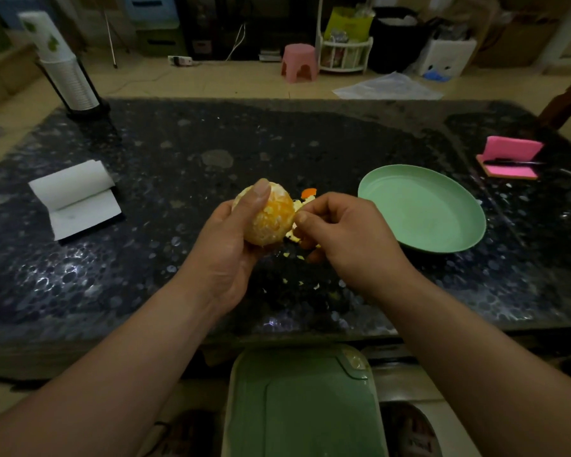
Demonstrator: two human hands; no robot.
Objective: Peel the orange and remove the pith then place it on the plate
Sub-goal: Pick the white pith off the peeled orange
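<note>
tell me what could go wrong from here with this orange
1. The left hand grips the orange above the table, not the plate; a slip may drop it among the scraps.
2. The right hand pinches at pith left on it; a hard pull could tear the flesh.

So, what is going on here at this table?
A person is cleaning an orange that is already peeled. The left hand grips the orange above the dark table, and the right hand pinches a bit of pith at its right side. Peel scraps lie on the table around the hands. The green plate to the right holds nothing yet.
</note>
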